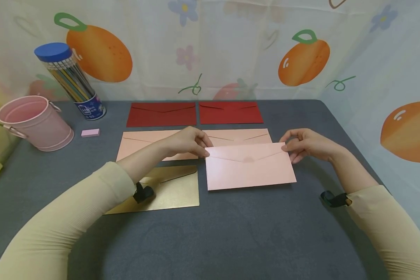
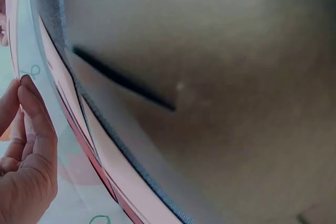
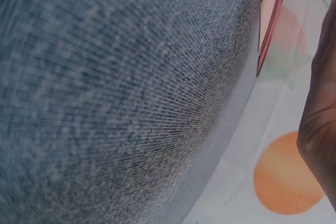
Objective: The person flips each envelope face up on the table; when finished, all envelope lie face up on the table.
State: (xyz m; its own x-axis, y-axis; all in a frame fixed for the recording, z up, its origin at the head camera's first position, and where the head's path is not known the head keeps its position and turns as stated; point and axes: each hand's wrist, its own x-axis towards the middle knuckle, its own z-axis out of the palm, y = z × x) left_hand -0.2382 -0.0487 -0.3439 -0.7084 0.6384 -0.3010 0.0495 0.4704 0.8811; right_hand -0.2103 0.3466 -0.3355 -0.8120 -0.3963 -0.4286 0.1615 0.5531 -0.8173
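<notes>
A pale pink envelope (image 1: pixel 250 173), its flap side up, is held slightly tilted above the dark table. My left hand (image 1: pixel 186 142) pinches its upper left corner between thumb and fingers. At the upper right corner, my right hand (image 1: pixel 311 144) grips the edge. Below my left forearm lies a gold envelope (image 1: pixel 178 192), partly covered by the sleeve. Two peach-pink envelopes lie behind, one on the left (image 1: pixel 140 140) and one on the right (image 1: pixel 238 136), both partly hidden. In the left wrist view the pinching left hand (image 2: pixel 31 166) shows; the right wrist view has only part of the right hand (image 3: pixel 321 114).
Two red envelopes, left (image 1: pixel 161 116) and right (image 1: pixel 231 114), lie side by side at the back. On the left stand a pink bucket (image 1: pixel 43 130), a blue-lidded tub of pencils (image 1: pixel 70 79) and a small pink eraser (image 1: pixel 90 133). A printed curtain (image 1: pixel 231 46) hangs behind the table (image 1: pixel 248 237).
</notes>
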